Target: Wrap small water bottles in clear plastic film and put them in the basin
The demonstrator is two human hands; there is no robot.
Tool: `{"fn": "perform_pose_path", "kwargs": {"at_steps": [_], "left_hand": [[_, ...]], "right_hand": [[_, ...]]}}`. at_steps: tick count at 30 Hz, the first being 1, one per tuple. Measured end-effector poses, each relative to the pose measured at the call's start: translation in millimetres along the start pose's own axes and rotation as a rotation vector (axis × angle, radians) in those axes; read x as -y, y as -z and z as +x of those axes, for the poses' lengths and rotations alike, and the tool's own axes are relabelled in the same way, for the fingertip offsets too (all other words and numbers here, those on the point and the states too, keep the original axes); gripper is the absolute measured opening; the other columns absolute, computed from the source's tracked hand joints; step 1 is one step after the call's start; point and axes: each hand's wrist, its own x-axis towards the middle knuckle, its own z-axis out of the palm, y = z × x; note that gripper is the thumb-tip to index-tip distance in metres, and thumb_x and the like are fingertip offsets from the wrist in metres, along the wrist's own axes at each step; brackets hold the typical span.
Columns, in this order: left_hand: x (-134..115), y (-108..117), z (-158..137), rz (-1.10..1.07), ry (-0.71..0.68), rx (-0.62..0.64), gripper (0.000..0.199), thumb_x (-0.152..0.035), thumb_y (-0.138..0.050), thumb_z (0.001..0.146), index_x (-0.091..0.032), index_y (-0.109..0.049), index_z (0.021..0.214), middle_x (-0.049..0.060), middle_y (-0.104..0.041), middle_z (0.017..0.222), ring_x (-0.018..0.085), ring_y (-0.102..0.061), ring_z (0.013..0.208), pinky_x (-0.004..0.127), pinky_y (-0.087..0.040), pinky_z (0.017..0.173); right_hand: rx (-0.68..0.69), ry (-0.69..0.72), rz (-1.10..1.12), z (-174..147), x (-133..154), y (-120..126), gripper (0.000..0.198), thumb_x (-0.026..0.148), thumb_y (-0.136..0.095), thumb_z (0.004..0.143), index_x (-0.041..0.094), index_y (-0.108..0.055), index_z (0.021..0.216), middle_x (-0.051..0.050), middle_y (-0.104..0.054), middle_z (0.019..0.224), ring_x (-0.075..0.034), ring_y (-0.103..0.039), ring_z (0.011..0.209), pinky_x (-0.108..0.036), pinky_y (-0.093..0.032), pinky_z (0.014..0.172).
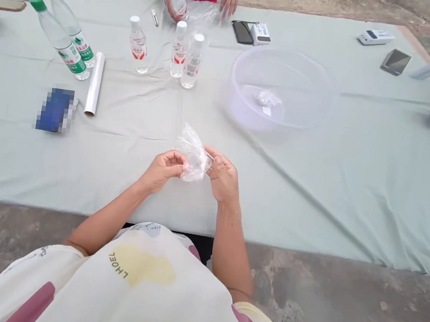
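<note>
Both of my hands are close together over the near middle of the table, on a crumpled clear plastic bag [193, 161]. My left hand [163, 170] pinches the bag's left side between thumb and fingers. On the other side, my right hand [223, 177] is closed at the bag's gathered part. A thin pale strip or stick shows between its thumb and forefinger, too small to name. The bag's loose end fans upward. Beyond the hands to the right stands a translucent round basin [245, 113] with a knotted clear plastic bundle [267, 99] inside.
Two tall green-capped bottles [64, 43], a plastic-film roll [95, 84] and a blurred blue item [55, 110] are at left. Small water bottles [138, 45] stand ahead. Across the table, another person's hand [173, 10] holds a bottle. A phone [242, 32] lies near the far edge.
</note>
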Motion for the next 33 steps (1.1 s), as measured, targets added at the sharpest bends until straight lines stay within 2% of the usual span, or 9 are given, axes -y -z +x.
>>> {"fn": "perform_pose_path", "kwargs": {"at_steps": [3,6,9,11,15,17,21,29,33], "left_hand": [[7.3,-4.9,-18.0,0.392,-0.318,-0.098,0.002,-0.021,-0.066,0.078,-0.020,-0.065,0.079,0.002,-0.067,0.085,0.015,-0.062,0.082,0.030,-0.052,0.076],[8.4,-0.5,-38.5,0.608,-0.455,0.019,0.007,-0.020,-0.060,0.082,-0.022,-0.066,0.079,0.004,-0.069,0.089,0.017,-0.064,0.089,0.034,-0.052,0.084],[6.0,12.5,-52.7,0.483,-0.246,0.258,0.007,-0.027,-0.065,0.082,-0.020,-0.066,0.081,0.008,-0.070,0.097,0.020,-0.067,0.095,0.036,-0.053,0.085],[4.8,22.1,-54.7,0.334,-0.026,0.305,0.019,-0.038,-0.066,0.083,-0.019,-0.066,0.083,0.009,-0.071,0.094,0.022,-0.069,0.090,0.035,-0.054,0.079],[2.8,28.0,-44.6,0.259,0.104,-0.026,0.035,-0.053,-0.065,0.083,-0.020,-0.068,0.095,0.007,-0.071,0.096,0.021,-0.068,0.093,0.031,-0.052,0.078],[2.0,22.5,-37.9,0.265,0.083,-0.044,0.039,-0.053,-0.068,0.081,-0.021,-0.069,0.102,0.006,-0.072,0.101,0.020,-0.065,0.100,0.031,-0.050,0.084],[1.2,10.6,-27.6,0.154,0.025,-0.103,0.031,-0.049,-0.071,0.079,-0.018,-0.068,0.085,0.001,-0.068,0.076,0.015,-0.065,0.077,0.029,-0.052,0.074],[-14.7,43.1,-17.9,0.004,0.000,-0.398,0.034,-0.050,-0.071,0.076,-0.019,-0.056,0.077,-0.001,-0.065,0.073,0.013,-0.067,0.062,0.021,-0.051,0.050],[-16.6,56.9,-16.7,0.067,0.000,-0.476,0.034,-0.051,-0.067,0.081,-0.020,-0.052,0.077,-0.003,-0.062,0.067,0.010,-0.063,0.054,0.019,-0.048,0.047]], "right_hand": [[-0.026,-0.189,0.147,-9.4,-21.7,-11.8,0.053,0.058,-0.077,0.071,0.025,-0.067,0.112,-0.005,-0.073,0.109,-0.023,-0.069,0.100,-0.033,-0.057,0.075],[-0.139,-0.264,0.213,-14.3,-28.6,-15.5,0.045,0.043,-0.088,0.059,0.023,-0.065,0.093,-0.002,-0.074,0.093,-0.019,-0.070,0.082,-0.028,-0.055,0.067],[-0.238,-0.267,0.315,-15.7,-26.0,-10.9,0.043,0.037,-0.090,0.056,0.023,-0.062,0.084,0.001,-0.073,0.086,-0.016,-0.069,0.074,-0.026,-0.054,0.064],[-0.215,-0.273,0.357,-17.1,-22.3,-8.8,0.041,0.040,-0.089,0.060,0.023,-0.063,0.086,0.001,-0.073,0.085,-0.015,-0.068,0.071,-0.025,-0.052,0.061],[-0.079,-0.304,0.363,-23.6,-19.4,-17.6,0.036,0.048,-0.082,0.070,0.023,-0.068,0.093,0.001,-0.072,0.083,-0.014,-0.067,0.068,-0.025,-0.048,0.055],[0.019,-0.320,0.333,-27.2,-22.6,-26.7,0.036,0.051,-0.080,0.071,0.023,-0.069,0.092,-0.001,-0.073,0.083,-0.016,-0.067,0.067,-0.026,-0.049,0.056],[0.139,-0.387,0.258,-32.1,-33.4,-37.7,0.042,0.058,-0.079,0.068,0.021,-0.072,0.087,-0.004,-0.072,0.079,-0.018,-0.065,0.065,-0.028,-0.050,0.056],[-0.116,-0.377,0.215,-31.3,-40.8,-2.2,0.036,0.047,-0.084,0.064,0.022,-0.070,0.085,-0.001,-0.069,0.077,-0.014,-0.064,0.070,-0.026,-0.055,0.063],[-0.153,-0.323,0.336,-25.3,-42.1,-1.2,0.030,0.042,-0.081,0.067,0.023,-0.060,0.076,-0.002,-0.074,0.093,-0.019,-0.069,0.085,-0.032,-0.058,0.070]]}}
